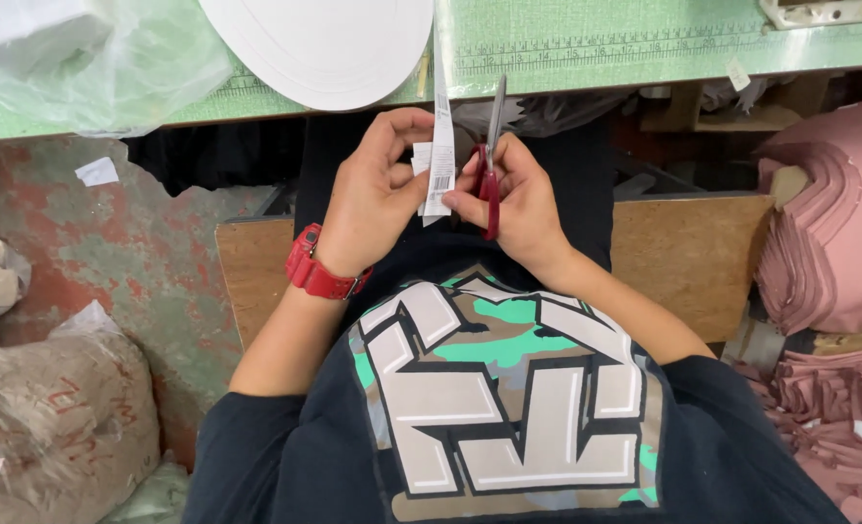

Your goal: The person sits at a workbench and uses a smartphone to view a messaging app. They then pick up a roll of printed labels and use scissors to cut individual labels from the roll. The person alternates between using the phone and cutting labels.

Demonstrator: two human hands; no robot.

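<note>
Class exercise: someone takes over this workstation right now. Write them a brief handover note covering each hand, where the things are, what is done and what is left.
Left hand: pinches the white label strip that hangs from the green table.
Right hand: holds the red-handled scissors, blades up beside the strip.
Done: small cut pieces sit in the left fingers.
Left: the strip above is uncut.

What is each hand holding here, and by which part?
The left hand pinches a white printed label strip near its lower end. The right hand holds red-handled scissors by the handles, blades pointing up beside the strip.
</note>
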